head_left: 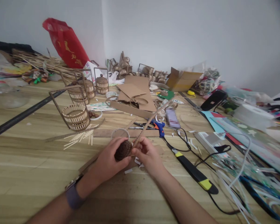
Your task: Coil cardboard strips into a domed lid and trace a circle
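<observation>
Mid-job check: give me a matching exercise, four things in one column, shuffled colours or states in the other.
1. Left hand
2. Right hand
3. Glue gun
4. Large bag by the wall

A. Red with gold markings
B. Pinching the brown strip
C. Curled around the brown coil
D. Blue and orange

Pairs: 1-C, 2-B, 3-D, 4-A

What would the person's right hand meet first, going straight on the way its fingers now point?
Probably the brown coil held in the left hand, just ahead of the right hand, though depth is unclear.
</observation>
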`<state>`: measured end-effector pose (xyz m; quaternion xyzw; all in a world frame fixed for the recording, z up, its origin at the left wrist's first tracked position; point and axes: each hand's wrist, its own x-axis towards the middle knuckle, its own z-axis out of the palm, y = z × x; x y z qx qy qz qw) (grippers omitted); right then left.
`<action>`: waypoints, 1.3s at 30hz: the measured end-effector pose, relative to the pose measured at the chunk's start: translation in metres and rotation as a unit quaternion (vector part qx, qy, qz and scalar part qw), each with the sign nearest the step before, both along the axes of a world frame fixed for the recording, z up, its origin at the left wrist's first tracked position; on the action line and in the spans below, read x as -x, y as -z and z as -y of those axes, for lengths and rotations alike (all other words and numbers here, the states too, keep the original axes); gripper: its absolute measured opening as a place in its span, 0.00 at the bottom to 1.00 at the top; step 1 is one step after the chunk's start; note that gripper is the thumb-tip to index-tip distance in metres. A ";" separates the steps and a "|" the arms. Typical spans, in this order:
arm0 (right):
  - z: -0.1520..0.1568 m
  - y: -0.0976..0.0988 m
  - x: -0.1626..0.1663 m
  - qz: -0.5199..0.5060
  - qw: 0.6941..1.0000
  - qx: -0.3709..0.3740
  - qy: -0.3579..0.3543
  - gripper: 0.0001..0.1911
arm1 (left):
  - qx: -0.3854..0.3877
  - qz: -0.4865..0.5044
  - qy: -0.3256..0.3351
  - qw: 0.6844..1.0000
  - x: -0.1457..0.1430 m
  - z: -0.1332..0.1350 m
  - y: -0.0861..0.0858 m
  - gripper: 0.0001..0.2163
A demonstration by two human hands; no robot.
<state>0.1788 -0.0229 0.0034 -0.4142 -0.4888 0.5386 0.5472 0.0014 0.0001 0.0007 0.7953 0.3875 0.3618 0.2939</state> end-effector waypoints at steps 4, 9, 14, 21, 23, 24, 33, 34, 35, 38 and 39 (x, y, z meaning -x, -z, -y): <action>-0.001 0.001 -0.001 0.001 1.000 0.020 0.001 0.24 | -0.031 -0.026 0.004 0.999 0.002 -0.001 -0.001 0.22; -0.002 0.002 -0.002 0.036 0.996 0.076 -0.033 0.24 | -0.084 -0.058 -0.008 0.995 0.004 -0.003 0.004 0.23; 0.000 0.000 0.000 0.121 0.990 0.063 -0.040 0.23 | -0.140 -0.092 -0.027 0.986 0.004 -0.005 0.012 0.22; 0.001 0.000 -0.001 0.182 0.981 0.052 -0.031 0.23 | -0.186 -0.123 -0.021 0.975 0.002 -0.004 0.015 0.21; 0.000 -0.001 -0.002 0.183 0.981 0.050 -0.031 0.24 | -0.189 -0.127 -0.006 0.974 0.002 -0.003 0.014 0.22; 0.000 -0.001 -0.003 0.185 0.981 0.049 -0.033 0.24 | -0.188 -0.128 0.003 0.974 0.002 -0.003 0.013 0.22; -0.001 -0.004 -0.007 0.188 0.979 0.049 -0.062 0.25 | -0.189 -0.124 0.047 0.973 0.005 -0.005 0.015 0.29; -0.001 -0.004 -0.006 0.184 0.980 0.050 -0.056 0.25 | -0.192 -0.118 0.045 0.973 0.005 -0.005 0.015 0.30; -0.001 -0.003 -0.005 0.178 0.982 0.051 -0.049 0.25 | -0.195 -0.110 0.039 0.974 0.005 -0.005 0.016 0.31; -0.001 -0.001 -0.001 0.144 0.988 0.060 -0.024 0.26 | -0.192 -0.084 0.004 0.978 0.003 -0.004 0.016 0.32; -0.001 0.000 0.000 0.128 0.990 0.064 -0.016 0.26 | -0.182 -0.076 -0.011 0.980 0.002 -0.003 0.016 0.33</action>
